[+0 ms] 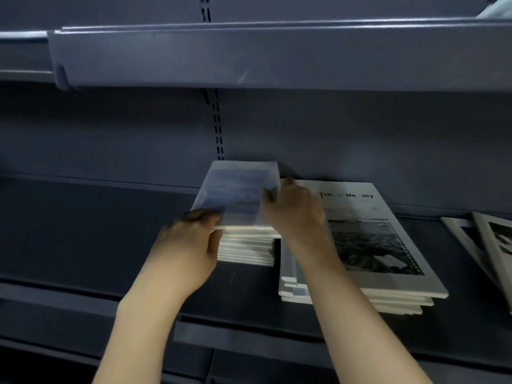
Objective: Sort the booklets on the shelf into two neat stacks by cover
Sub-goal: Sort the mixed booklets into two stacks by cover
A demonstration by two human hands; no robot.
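Shelf front: the dark shelf runs left to right, with open room near its front lip and to the left of the stacks.
Left hand: fingers wrapped round the near-left corner of the top booklet, thumb against the left stack below it.
Right hand: fingers pinching the same booklet at its right edge.
Key relation: the booklet, bluish cover blurred, sits between both hands, directly above the left stack; long axis runs near to far; both hands are equally close.
Right stack: just beside the left one, black-and-white photo cover on top, lower copies staggered at the near edge.
Loose booklets: far right, unsorted, well apart.
Far limit: the back panel stops the stacks.
Judgement: squaring the booklet onto the left stack appears next.
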